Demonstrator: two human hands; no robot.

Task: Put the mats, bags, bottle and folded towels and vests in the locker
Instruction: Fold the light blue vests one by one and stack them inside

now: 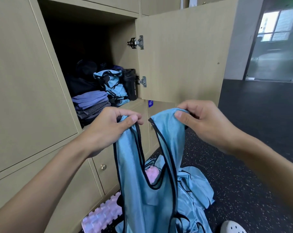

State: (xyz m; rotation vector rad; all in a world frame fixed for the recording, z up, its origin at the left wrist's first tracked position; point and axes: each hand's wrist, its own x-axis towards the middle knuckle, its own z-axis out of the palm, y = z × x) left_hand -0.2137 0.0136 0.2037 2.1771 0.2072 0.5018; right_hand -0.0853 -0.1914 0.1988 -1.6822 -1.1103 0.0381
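A light blue vest (166,148) with black trim hangs in front of me by its two shoulder straps. My left hand (108,128) pinches the left strap and my right hand (202,121) pinches the right strap. Behind them the locker (92,19) stands open. Inside it lie folded purple and grey towels (92,105), a pile of blue vests (113,86), a black sport bottle (130,84) and dark bags (81,81) at the back.
The locker door (182,58) swings out to the right. On the dark speckled floor lie more blue vests (194,187) and a pink ridged foam roller (102,214). A white shoe (231,227) shows at the bottom right.
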